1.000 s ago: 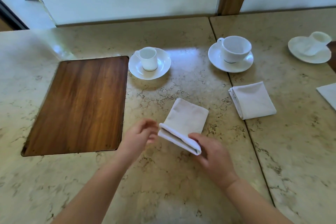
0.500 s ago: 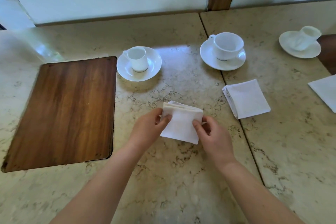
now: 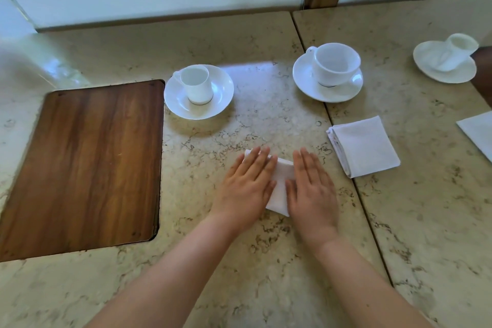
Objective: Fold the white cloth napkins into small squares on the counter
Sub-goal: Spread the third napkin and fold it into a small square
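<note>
We press both palms flat, fingers straight, on the napkin (image 3: 280, 187) at counter (image 3: 266, 274) centre: left hand (image 3: 246, 184), right hand (image 3: 312, 189). A folded napkin (image 3: 364, 146) lies at 2 o'clock. We can read no writing on the cups.

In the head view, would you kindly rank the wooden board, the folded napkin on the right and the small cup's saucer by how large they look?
1. wooden board, by far the largest.
2. saucer under the small cup.
3. folded napkin.
The last two look close in size, and the saucer lies farther from the camera, so their order is unsure.
</note>
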